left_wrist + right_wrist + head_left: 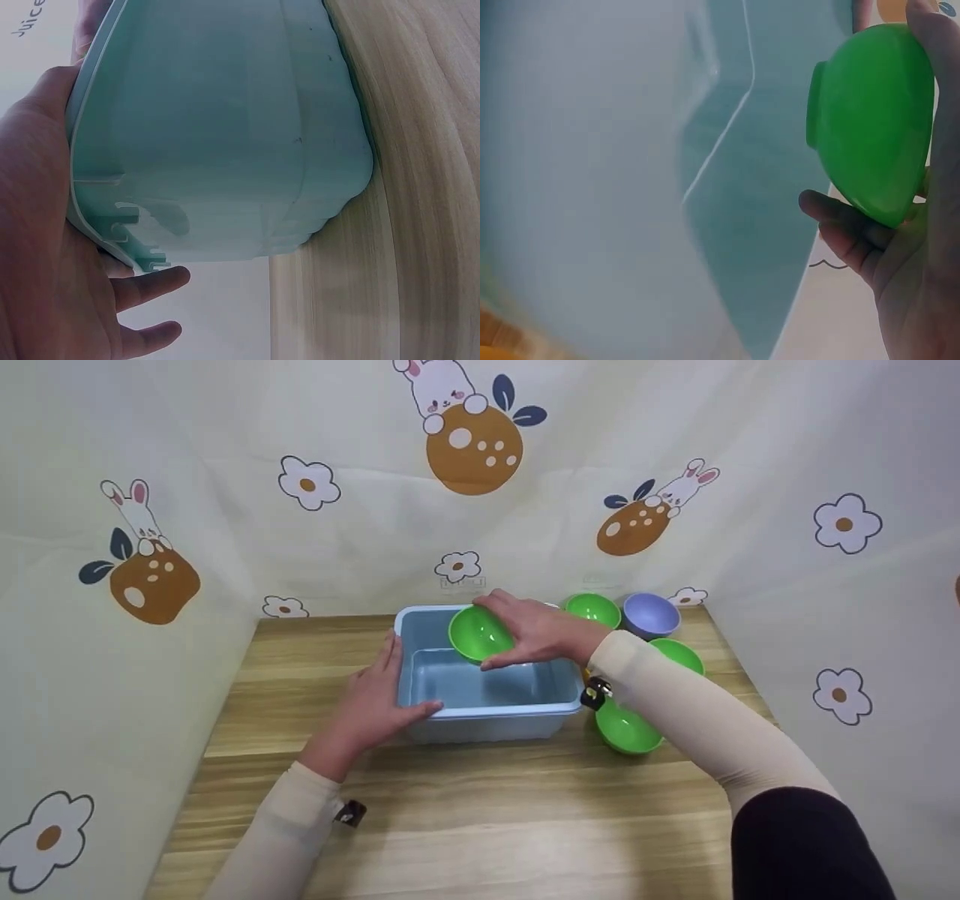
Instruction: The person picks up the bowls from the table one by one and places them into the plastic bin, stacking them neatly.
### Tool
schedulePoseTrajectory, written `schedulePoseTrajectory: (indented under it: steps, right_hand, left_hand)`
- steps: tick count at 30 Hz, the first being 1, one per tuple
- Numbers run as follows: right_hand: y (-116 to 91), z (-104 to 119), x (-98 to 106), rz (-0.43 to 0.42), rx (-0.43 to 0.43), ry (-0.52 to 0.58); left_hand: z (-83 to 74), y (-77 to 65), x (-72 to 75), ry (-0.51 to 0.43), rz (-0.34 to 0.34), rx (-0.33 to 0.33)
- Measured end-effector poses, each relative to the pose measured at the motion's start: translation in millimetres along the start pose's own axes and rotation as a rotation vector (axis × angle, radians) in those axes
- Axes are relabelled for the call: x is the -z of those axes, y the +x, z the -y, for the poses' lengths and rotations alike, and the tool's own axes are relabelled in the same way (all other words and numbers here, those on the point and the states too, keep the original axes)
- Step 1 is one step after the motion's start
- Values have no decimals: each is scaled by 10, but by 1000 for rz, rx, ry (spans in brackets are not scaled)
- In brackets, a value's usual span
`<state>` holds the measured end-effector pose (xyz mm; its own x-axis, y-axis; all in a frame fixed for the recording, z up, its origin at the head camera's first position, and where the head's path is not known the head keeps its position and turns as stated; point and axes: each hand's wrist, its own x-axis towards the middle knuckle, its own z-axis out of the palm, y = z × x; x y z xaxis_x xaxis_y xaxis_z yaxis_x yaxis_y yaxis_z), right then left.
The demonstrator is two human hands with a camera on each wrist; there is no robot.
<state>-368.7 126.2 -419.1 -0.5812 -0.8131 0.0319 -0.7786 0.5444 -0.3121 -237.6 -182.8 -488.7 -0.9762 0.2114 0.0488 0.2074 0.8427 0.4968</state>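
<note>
My right hand (536,626) grips a green bowl (480,634) by its rim, thumb on the near side and fingers on the far side. The bowl is tilted above the inside of a light blue plastic basin (487,710). In the right wrist view, the green bowl (877,124) shows its rounded outside and foot. My left hand (371,697) holds the basin's near left corner, its thumb over the front rim and its fingers along the left side. The basin's outer wall (202,127) fills much of the left wrist view, with two fingertips (154,289) standing apart from it.
Right of the basin stand a green bowl (592,607), a purple bowl (651,615), another green bowl (684,654) and a nearer green bowl (630,729), partly behind my right arm. A patterned curtain (360,547) encloses the wooden table (480,817) at the back and sides.
</note>
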Motion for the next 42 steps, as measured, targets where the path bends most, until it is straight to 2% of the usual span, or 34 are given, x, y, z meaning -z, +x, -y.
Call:
schedulePoseTrajectory:
  steps: [9, 14, 22, 33, 42]
  right_hand:
    - [129, 78, 68, 22, 18, -33]
    - [231, 104, 18, 27, 30, -33]
    - [368, 65, -74, 46, 77, -113]
    - [484, 78, -252, 90, 137, -140]
    - [579, 87, -393, 122, 168, -184]
  left_hand:
    - [-4, -5, 17, 7, 13, 16]
    - [-11, -14, 12, 14, 2, -1]
    - [-9, -21, -3, 24, 9, 8]
    - [-11, -18, 13, 22, 26, 27]
    - [-21, -19, 17, 21, 5, 5]
